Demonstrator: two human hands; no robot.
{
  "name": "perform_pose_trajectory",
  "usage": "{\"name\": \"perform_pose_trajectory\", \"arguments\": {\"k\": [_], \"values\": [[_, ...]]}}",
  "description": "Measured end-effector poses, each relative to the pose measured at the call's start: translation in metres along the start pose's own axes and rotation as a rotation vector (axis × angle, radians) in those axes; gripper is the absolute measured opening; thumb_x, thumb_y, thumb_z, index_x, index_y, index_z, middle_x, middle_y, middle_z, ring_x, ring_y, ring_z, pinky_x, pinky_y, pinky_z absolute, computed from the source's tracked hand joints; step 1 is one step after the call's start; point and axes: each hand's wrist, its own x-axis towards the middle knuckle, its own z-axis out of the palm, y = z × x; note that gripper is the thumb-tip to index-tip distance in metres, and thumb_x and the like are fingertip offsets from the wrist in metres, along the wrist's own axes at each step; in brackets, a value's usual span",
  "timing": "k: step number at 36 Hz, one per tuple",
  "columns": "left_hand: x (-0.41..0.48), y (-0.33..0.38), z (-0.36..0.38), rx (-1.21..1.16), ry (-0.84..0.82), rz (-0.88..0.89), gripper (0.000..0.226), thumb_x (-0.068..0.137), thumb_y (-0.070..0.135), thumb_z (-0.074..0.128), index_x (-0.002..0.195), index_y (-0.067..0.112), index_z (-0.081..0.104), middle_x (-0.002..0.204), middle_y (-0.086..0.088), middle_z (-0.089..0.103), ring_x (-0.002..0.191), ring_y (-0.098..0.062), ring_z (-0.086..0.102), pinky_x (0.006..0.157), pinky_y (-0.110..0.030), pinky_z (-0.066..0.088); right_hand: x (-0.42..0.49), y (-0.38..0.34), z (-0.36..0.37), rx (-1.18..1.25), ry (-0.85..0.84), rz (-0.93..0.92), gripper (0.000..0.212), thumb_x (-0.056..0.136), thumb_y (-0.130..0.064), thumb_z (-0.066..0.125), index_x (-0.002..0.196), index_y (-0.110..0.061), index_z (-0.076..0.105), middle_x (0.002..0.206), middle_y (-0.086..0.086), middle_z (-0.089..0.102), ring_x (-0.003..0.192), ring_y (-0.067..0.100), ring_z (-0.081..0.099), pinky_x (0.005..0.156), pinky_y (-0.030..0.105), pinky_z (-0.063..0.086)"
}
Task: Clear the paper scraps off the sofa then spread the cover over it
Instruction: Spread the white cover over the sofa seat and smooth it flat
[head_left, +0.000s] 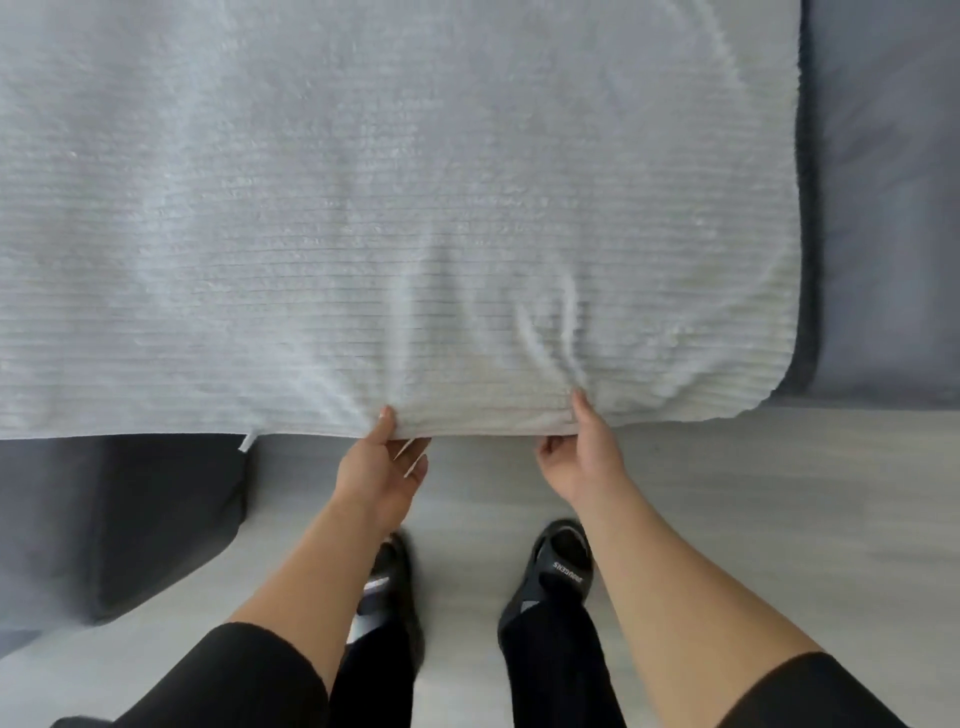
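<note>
A pale grey ribbed cover (363, 208) lies spread across most of the view, over the dark grey sofa (883, 208). My left hand (382, 467) pinches the cover's near hem, thumb on top and fingers underneath. My right hand (584, 447) grips the same hem a little to the right, thumb on top, and small creases fan out from it. The cover's right edge ends short of the sofa's right side, where bare upholstery shows. No paper scraps are visible.
A dark grey sofa section (119, 519) sticks out below the cover at the lower left. Light grey floor (753, 493) runs along the sofa's front. My feet in black sandals (561, 566) stand on it close to the sofa.
</note>
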Motion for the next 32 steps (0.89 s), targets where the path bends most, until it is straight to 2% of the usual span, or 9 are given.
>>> {"name": "perform_pose_trajectory", "arguments": {"k": [3,6,9,12,14,17,21,28,32], "values": [[-0.005,-0.022,0.020,0.022,-0.046,-0.081,0.025,0.096,0.043,0.063,0.107,0.021,0.064,0.103,0.001,0.071,0.109,-0.018,0.068,0.076,-0.030,0.045,-0.007,-0.005,-0.022,-0.113,0.012,0.027,0.024,0.079,-0.033,0.082,0.101,-0.026,0.074,0.094,-0.006,0.072,0.078,0.010,0.059,0.065,0.022,0.039],[-0.010,-0.057,0.049,0.114,-0.197,-0.200,0.039,0.095,0.048,0.061,0.114,0.015,0.065,0.106,0.001,0.070,0.106,-0.014,0.065,0.078,-0.030,0.045,-0.009,0.002,-0.034,-0.176,0.013,0.060,0.027,0.082,-0.038,0.078,0.105,-0.026,0.073,0.095,-0.005,0.070,0.093,0.012,0.060,0.081,0.026,0.038],[-0.010,-0.091,0.077,0.115,-0.287,-0.240,0.038,0.090,0.042,0.069,0.111,0.009,0.072,0.089,0.000,0.071,0.086,-0.016,0.066,0.076,-0.033,0.049,-0.007,0.002,-0.041,-0.194,-0.049,0.059,0.038,0.083,-0.039,0.079,0.113,-0.017,0.072,0.100,0.001,0.071,0.092,0.014,0.062,0.085,0.028,0.042],[-0.004,-0.111,0.100,0.098,-0.210,-0.217,0.046,0.088,0.028,0.076,0.122,-0.003,0.068,0.080,-0.006,0.069,0.067,-0.016,0.064,0.066,-0.032,0.052,-0.004,-0.014,-0.045,-0.180,-0.085,0.062,0.027,0.087,-0.032,0.075,0.103,-0.009,0.073,0.081,0.002,0.069,0.070,0.013,0.061,0.074,0.027,0.046],[-0.001,-0.117,0.108,0.151,-0.151,-0.191,0.041,0.091,0.024,0.073,0.123,-0.001,0.066,0.077,-0.004,0.070,0.062,-0.013,0.064,0.053,-0.027,0.048,-0.001,-0.034,-0.049,-0.147,-0.090,0.060,0.021,0.090,-0.032,0.071,0.094,-0.012,0.072,0.078,0.002,0.068,0.072,0.015,0.059,0.075,0.028,0.044],[0.000,-0.120,0.109,0.225,-0.062,-0.151,0.027,0.092,0.024,0.074,0.113,0.009,0.067,0.079,0.000,0.070,0.065,-0.011,0.065,0.048,-0.025,0.041,0.009,-0.077,-0.058,-0.005,-0.075,-0.033,0.028,0.091,-0.033,0.070,0.112,-0.014,0.070,0.099,0.005,0.075,0.090,0.021,0.069,0.078,0.030,0.050],[-0.001,-0.113,0.101,0.320,-0.012,-0.107,0.021,0.093,0.024,0.073,0.110,0.012,0.069,0.083,0.000,0.072,0.066,-0.011,0.066,0.050,-0.025,0.040,0.018,-0.133,-0.078,0.076,-0.022,-0.171,0.037,0.091,-0.030,0.072,0.125,-0.019,0.066,0.117,0.007,0.074,0.106,0.025,0.072,0.097,0.040,0.055],[0.001,-0.127,0.120,0.400,0.027,-0.121,0.016,0.098,0.030,0.066,0.105,0.015,0.067,0.084,-0.001,0.077,0.069,-0.014,0.065,0.050,-0.026,0.040,0.012,-0.173,-0.124,0.052,0.129,-0.196,0.027,0.087,-0.033,0.076,0.112,-0.023,0.070,0.101,-0.004,0.077,0.090,0.012,0.070,0.068,0.023,0.051],[0.006,-0.136,0.134,0.448,0.071,-0.140,0.018,0.100,0.033,0.062,0.096,0.016,0.067,0.078,0.002,0.076,0.065,-0.013,0.064,0.051,-0.025,0.038,0.021,-0.184,-0.152,0.004,0.202,-0.184,0.009,0.083,-0.030,0.080,0.086,-0.027,0.071,0.065,-0.012,0.058,0.061,0.004,0.050,0.059,0.019,0.036]]}}
